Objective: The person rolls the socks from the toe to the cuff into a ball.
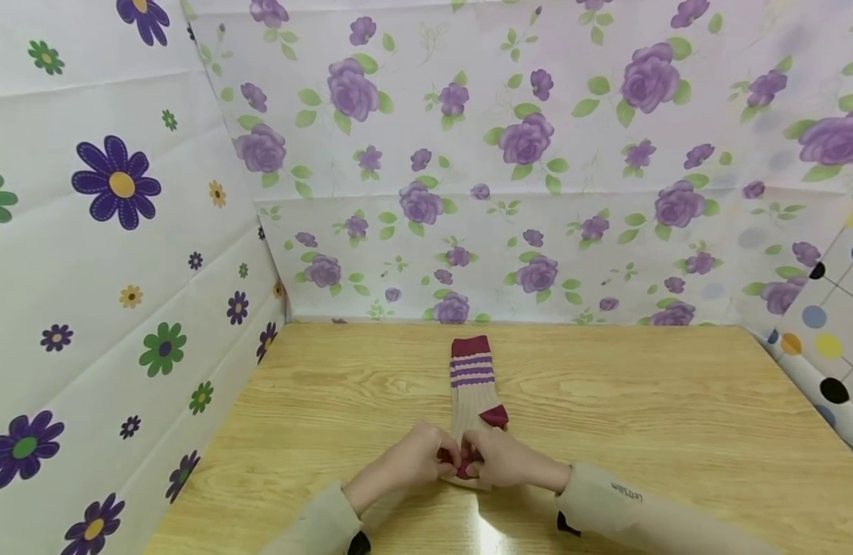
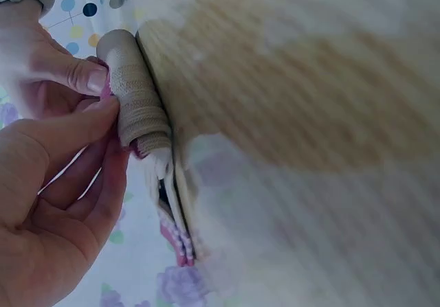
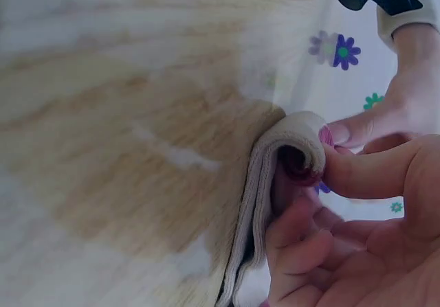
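A pair of beige ribbed socks [image 1: 473, 397], one laid on the other, stretches across the table with maroon cuffs at the far end, purple stripes and a maroon heel. The near end is curled over into a thick roll [image 2: 134, 91], and maroon fabric shows inside its coil in the right wrist view. My left hand [image 1: 421, 456] pinches one side of this roll between thumb and fingers. Close beside it, my right hand [image 1: 511, 460] pinches the other side, its thumb on the maroon edge and its fingers beneath the curl [image 3: 302, 145].
The socks lie on a light wood-grain table [image 1: 627, 401]. A white cloth with purple roses [image 1: 426, 204] hangs behind it. Daisy-patterned cloth [image 1: 121, 185] borders the left side, and dotted cloth [image 1: 831, 339] borders the right.
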Tool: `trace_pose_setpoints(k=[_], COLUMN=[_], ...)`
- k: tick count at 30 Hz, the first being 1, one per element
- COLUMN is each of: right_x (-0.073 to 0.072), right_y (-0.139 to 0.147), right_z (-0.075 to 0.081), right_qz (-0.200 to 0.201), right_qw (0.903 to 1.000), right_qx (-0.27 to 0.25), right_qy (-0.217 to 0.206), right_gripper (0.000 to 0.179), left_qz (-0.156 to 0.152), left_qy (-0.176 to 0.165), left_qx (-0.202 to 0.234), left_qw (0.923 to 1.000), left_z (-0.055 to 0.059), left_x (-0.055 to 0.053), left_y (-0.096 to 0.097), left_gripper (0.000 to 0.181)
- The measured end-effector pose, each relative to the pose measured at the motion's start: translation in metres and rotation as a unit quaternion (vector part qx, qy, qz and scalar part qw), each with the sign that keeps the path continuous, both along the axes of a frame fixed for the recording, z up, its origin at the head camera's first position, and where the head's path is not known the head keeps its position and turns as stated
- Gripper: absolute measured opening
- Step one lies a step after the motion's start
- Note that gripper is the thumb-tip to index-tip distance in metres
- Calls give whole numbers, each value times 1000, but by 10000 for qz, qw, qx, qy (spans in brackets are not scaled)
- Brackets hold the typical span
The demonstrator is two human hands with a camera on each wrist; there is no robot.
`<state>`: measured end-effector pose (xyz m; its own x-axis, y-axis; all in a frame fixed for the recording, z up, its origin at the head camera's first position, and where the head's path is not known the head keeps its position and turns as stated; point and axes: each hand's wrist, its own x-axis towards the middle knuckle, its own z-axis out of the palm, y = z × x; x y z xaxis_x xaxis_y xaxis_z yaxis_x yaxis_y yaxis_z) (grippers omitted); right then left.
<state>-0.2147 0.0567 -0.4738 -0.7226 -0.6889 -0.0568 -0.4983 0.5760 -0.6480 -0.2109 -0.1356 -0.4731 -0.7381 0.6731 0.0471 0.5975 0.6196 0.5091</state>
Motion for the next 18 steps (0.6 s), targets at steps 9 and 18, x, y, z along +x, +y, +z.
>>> trace_pose_setpoints(k=[9,18], right_x=[-7,-2], right_y=[3,4], right_z=[-3,0], right_qz=[-251,-165], right_qw=[9994,9974], right_qx=[-58,-357], right_qy=[234,601], right_gripper=[15,12], left_qz=[-409,-223], left_qy=[619,121], left_qx=[-846,-520], left_qw=[9937,9983], left_z=[4,2], left_x=[-1,-7], left_y=[9,10], left_gripper=[26,15])
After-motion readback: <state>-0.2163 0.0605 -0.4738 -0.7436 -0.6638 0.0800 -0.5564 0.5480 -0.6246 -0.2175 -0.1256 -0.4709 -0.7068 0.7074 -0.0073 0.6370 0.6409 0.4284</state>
